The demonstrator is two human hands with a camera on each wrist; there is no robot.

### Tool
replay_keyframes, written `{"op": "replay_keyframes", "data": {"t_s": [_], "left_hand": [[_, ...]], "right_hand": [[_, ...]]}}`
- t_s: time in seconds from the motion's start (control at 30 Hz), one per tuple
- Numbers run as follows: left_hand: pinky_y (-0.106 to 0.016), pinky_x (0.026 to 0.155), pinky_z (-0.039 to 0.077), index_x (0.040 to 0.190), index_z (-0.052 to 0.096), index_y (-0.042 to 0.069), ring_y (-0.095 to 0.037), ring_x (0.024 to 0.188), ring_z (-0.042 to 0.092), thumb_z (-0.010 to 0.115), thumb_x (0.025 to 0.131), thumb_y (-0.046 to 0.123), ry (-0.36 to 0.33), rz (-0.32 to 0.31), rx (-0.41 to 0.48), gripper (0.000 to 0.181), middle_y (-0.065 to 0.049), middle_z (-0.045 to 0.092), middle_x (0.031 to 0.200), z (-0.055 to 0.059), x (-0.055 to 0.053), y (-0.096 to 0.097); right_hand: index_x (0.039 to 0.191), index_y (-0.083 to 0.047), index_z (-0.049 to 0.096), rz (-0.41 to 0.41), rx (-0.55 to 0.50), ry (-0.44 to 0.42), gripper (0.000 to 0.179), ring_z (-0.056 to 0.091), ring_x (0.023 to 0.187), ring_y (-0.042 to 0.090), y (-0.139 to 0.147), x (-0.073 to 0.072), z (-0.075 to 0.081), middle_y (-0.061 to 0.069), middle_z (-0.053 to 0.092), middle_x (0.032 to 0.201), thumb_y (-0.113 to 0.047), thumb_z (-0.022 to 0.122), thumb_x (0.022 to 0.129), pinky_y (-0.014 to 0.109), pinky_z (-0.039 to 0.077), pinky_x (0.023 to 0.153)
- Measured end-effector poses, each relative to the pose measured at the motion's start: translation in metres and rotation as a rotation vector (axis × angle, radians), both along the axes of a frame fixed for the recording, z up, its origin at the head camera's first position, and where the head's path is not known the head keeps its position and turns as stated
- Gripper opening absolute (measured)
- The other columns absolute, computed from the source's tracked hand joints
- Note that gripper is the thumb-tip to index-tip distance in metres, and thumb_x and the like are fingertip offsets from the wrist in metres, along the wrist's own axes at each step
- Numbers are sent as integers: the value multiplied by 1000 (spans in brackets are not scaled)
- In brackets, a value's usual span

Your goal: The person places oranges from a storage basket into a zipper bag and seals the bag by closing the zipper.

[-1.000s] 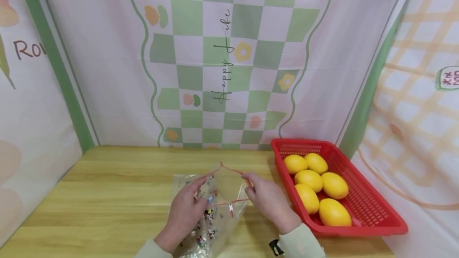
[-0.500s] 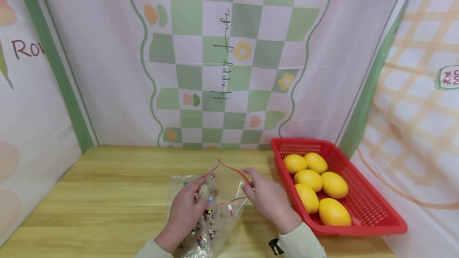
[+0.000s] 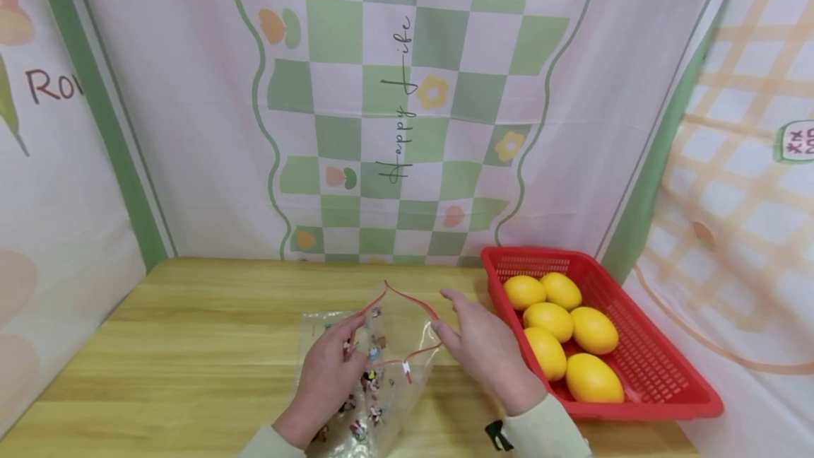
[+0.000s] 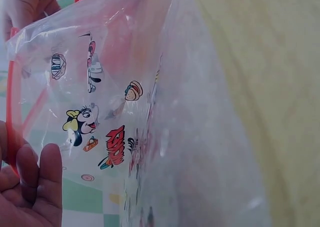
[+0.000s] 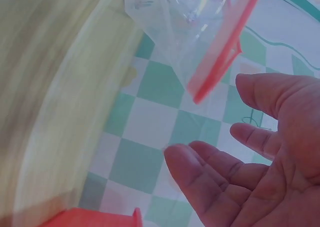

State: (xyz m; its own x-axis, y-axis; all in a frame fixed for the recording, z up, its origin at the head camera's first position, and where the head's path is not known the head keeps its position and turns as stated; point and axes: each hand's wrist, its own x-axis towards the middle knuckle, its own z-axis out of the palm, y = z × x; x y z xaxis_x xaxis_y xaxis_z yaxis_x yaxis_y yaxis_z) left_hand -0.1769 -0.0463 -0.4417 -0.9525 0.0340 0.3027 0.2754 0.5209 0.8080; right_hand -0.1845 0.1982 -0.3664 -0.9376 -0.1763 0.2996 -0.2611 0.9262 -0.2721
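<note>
A clear zip bag (image 3: 407, 394) printed with cartoon figures stands with its mouth spread, ringed by a red zip strip (image 3: 412, 297). The strip's white slider (image 3: 408, 367) is on the near side. My left hand (image 3: 332, 370) pinches the left side of the mouth; in the left wrist view, its fingers (image 4: 50, 172) are at the red strip. My right hand (image 3: 486, 348) is beside the bag's right edge. In the right wrist view that hand (image 5: 270, 172) has its fingers spread, apart from the bag's corner (image 5: 185, 62), holding nothing.
A red plastic basket (image 3: 661, 352) stands at the right of the wooden table (image 3: 191, 345), close to my right hand. Several yellow lemons (image 3: 594, 329) lie in it, mostly toward its left side. A checkered cloth (image 3: 388, 126) hangs behind the table.
My right hand has let go of the bag's right edge, spread its fingers and shifted slightly right. The left hand keeps its hold, and the bag's mouth stays spread.
</note>
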Motion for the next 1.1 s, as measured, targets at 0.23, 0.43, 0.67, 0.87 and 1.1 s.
{"op": "replay_keyframes", "data": {"t_s": [0.23,0.43,0.67,0.87,1.1], "left_hand": [[-23,46,42,146,60,10,-2,49,42,65,81,0,7,-14,9,66,-14,60,147,-1,1,-2],[-22,42,38,146,60,9,-1,45,37,62,83,0,1,-26,25,64,-14,59,148,0,2,-1],[-22,42,37,146,61,10,-2,45,36,62,82,0,-8,-27,35,64,-13,59,148,0,3,-2],[-23,43,39,146,61,10,-2,46,38,64,82,1,-8,-26,39,65,-15,59,148,1,4,-3],[-22,41,39,147,60,11,-3,46,39,65,82,1,-22,-29,57,66,-14,59,148,2,7,-4]], "right_hand": [[150,-10,53,54,6,34,63,64,122,39,13,6,15,16,67,137,-40,71,97,58,52,103],[151,-5,51,63,8,61,65,57,131,44,27,11,30,19,60,146,-37,70,98,63,45,110],[155,-4,46,26,24,65,72,48,139,48,46,15,43,23,53,153,-35,73,95,68,40,112],[160,-7,38,-21,48,15,78,37,145,51,67,20,53,28,44,158,-36,72,96,74,38,109],[162,-7,34,-70,64,-28,83,32,143,59,92,24,53,36,34,158,-43,70,96,79,39,103]]}}
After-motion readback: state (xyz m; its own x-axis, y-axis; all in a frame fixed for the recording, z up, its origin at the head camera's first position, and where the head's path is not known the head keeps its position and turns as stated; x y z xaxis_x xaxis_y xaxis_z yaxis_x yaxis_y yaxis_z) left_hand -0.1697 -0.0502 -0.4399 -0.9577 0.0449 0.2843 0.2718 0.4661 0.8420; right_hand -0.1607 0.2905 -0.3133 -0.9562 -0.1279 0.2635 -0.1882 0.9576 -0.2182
